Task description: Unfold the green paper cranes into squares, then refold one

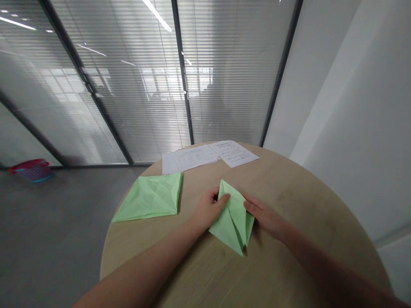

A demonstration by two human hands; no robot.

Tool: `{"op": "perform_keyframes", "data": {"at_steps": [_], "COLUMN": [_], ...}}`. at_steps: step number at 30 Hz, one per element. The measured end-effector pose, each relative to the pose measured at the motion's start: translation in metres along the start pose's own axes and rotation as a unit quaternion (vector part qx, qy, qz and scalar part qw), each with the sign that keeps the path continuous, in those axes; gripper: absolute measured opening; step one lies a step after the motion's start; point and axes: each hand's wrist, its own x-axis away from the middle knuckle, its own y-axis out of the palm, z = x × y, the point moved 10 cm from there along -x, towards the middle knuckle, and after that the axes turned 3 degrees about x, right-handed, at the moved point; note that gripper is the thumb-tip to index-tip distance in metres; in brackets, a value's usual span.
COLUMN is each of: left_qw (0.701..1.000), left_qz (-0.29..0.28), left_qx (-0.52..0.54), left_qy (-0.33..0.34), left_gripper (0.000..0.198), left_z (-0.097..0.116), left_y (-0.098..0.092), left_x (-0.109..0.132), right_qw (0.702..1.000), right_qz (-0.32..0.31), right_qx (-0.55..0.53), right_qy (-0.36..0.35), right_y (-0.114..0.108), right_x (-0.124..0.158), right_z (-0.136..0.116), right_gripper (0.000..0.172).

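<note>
A folded sheet of light green paper [231,216], layered and pointed at its top, is held between my two hands above the round table. My left hand [210,207] grips its left edge, thumb lying on the front face and the fingers partly hidden behind. On the other side, my right hand [261,214] pinches the right edge, with the fingertips against the paper. An open slit between the folded layers runs down toward the lower corner. Creased green paper sheets [157,194] lie to the left of my left hand, apart from it.
White printed sheets [192,158] lie at the far edge of the round wooden table [298,205]. Behind it stands a glass partition with blinds [150,98], and a white wall [353,119] rises on the right. A red and blue basket [34,171] sits on the grey floor at left.
</note>
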Motion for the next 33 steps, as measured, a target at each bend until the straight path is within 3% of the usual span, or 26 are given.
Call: {"op": "perform_keyframes", "data": {"at_steps": [5, 11, 19, 22, 26, 33], "left_qw": [0.999, 0.997, 0.993, 0.994, 0.996, 0.997], "left_qz": [0.034, 0.033, 0.052, 0.056, 0.048, 0.039], "left_qx": [-0.027, 0.052, 0.105, 0.092, 0.075, 0.062], "left_qy": [0.021, 0.038, 0.03, 0.029, 0.02, 0.017], "left_gripper": [0.029, 0.021, 0.033, 0.034, 0.024, 0.016], "left_z": [0.007, 0.011, 0.004, 0.003, 0.006, 0.012], "left_y": [-0.008, -0.006, -0.009, -0.011, -0.009, -0.004], "left_x": [0.002, 0.003, 0.002, 0.001, 0.003, 0.007], "right_qw": [0.997, 0.996, 0.995, 0.997, 0.999, 0.994], "right_qz": [-0.072, -0.078, -0.066, -0.058, 0.004, 0.002], "right_qx": [-0.01, 0.046, 0.076, 0.05, -0.015, -0.099], "right_qy": [-0.018, -0.008, -0.005, 0.001, 0.031, 0.037], "right_y": [0.017, 0.018, 0.016, 0.014, 0.003, 0.005], "right_x": [0.001, 0.001, 0.002, 0.003, 0.001, -0.004], "right_z": [-0.014, -0.011, -0.014, -0.012, 0.0, 0.009], "right_gripper": [0.079, 0.064, 0.06, 0.06, 0.063, 0.057]}}
